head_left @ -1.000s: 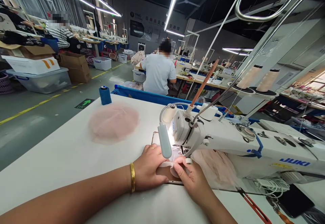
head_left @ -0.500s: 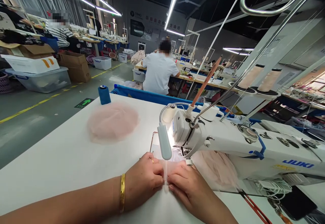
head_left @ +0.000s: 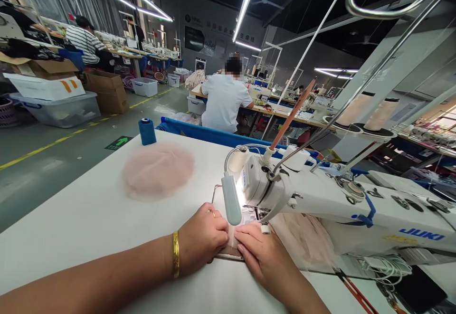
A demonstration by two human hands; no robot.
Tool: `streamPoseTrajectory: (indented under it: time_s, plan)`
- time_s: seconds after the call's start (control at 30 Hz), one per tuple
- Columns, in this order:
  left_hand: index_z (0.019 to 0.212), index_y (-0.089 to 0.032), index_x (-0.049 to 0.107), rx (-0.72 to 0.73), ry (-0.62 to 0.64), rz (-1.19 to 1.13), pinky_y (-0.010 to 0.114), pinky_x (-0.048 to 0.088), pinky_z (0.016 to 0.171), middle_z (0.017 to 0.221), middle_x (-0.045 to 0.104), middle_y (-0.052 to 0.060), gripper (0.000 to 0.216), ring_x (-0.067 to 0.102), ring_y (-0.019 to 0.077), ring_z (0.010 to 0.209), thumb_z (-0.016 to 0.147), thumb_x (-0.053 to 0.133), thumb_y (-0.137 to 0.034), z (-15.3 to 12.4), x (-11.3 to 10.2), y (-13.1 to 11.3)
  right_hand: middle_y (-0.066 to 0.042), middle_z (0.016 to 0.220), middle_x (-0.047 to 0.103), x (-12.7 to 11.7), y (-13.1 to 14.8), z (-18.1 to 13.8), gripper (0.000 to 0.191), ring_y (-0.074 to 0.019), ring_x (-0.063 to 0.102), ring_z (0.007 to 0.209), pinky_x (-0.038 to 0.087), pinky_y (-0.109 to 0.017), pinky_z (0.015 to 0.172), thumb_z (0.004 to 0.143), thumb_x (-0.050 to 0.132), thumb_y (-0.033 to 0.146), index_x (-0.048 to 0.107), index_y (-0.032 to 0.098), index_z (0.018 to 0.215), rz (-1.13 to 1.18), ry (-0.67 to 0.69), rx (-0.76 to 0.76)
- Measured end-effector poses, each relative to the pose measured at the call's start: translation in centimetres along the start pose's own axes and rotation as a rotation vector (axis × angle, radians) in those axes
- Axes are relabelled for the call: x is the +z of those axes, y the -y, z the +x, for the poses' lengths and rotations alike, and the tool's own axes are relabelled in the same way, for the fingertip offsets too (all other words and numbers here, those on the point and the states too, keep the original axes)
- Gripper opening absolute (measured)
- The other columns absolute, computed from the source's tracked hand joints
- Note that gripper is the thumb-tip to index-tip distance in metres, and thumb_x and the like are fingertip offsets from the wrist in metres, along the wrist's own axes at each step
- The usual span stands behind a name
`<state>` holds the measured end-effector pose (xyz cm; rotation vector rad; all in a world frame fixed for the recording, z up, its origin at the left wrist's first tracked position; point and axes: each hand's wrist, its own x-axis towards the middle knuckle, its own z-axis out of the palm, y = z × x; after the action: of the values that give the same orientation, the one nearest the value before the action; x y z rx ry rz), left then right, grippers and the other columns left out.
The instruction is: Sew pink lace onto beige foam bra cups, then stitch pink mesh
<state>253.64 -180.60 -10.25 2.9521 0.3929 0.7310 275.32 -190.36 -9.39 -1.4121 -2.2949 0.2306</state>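
Note:
Beneath the head of the white sewing machine (head_left: 302, 193), a strip of sheer pale fabric (head_left: 232, 239) lies between my hands, with a narrow line running along it. My left hand (head_left: 204, 234), wearing a ring and a gold bracelet, has its fingers curled closed on the strip's left side. From the right, my right hand (head_left: 265, 252) pinches the same fabric, thumb and fingers close together near the presser foot. A grey lamp (head_left: 232, 202) on a bent neck hides part of the needle area. More blush-pink sheer fabric (head_left: 308, 238) is bunched under the machine arm.
A round heap of pink tulle (head_left: 158, 171) rests on the white table (head_left: 89, 233), by a blue thread cone (head_left: 147, 131). Red-handled tweezers (head_left: 356, 295) and a black phone (head_left: 418, 288) lie at right. Ahead sits a person in a white shirt (head_left: 224, 100).
Both hands have moved slightly away from me, toward the needle, with the fabric between them. A brownish plate edge now shows below the fingers.

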Motion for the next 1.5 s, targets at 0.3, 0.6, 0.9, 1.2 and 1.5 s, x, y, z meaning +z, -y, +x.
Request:
streamPoseTrajectory:
  time_s: [0.3,0.6,0.9,1.2,1.5]
  plan:
    - [0.074,-0.018,0.054,0.03,0.009,0.025,0.04,0.038,0.088,0.08,0.067,0.0,0.018,0.054,0.018,0.073,0.076,0.065,-0.004,-0.5,0.6,0.2,-0.007,0.101,0.073,0.0,0.5,0.2,0.032,-0.0241,0.066,0.092,0.053,-0.036,0.075,0.103,0.042,0.008,0.067,0.026,0.113,-0.026,-0.019,-0.063]
    - [0.079,-0.02,0.061,-0.018,-0.034,0.093,0.04,0.04,0.09,0.074,0.063,0.0,0.017,0.055,0.0194,0.072,0.085,0.061,-0.004,0.1,1.0,0.7,-0.008,0.106,0.073,0.7,-0.3,0.3,0.034,-0.0252,0.065,0.094,0.055,-0.038,0.081,0.104,0.044,0.014,0.068,0.029,0.121,-0.088,-0.087,-0.019]
    - [0.082,-0.019,0.062,-0.078,0.025,0.107,0.036,0.04,0.079,0.087,0.068,0.001,0.02,0.058,0.0205,0.082,0.097,0.053,-0.01,1.2,0.2,1.5,-0.011,0.127,0.071,1.9,-1.6,0.4,0.043,-0.0296,0.065,0.118,0.058,-0.047,0.096,0.105,0.043,0.019,0.062,0.029,0.143,-0.153,-0.124,0.077]
    - [0.09,-0.019,0.061,-0.139,0.01,0.018,0.04,0.047,0.092,0.107,0.066,0.008,0.006,0.057,0.0261,0.1,0.095,0.058,-0.018,0.9,-0.3,2.2,-0.014,0.134,0.068,2.5,-1.9,0.3,0.046,-0.0301,0.066,0.124,0.061,-0.047,0.096,0.105,0.047,0.022,0.057,0.027,0.149,-0.202,-0.147,0.106]
    - [0.074,-0.018,0.063,-0.395,0.371,0.146,0.039,0.043,0.073,0.074,0.066,0.005,0.031,0.058,0.022,0.066,0.1,0.047,-0.02,0.7,-5.6,1.3,-0.011,0.119,0.073,1.7,0.4,0.3,0.043,-0.0265,0.07,0.104,0.06,-0.039,0.082,0.1,0.044,0.007,0.059,0.025,0.137,-0.11,-0.282,-0.132]
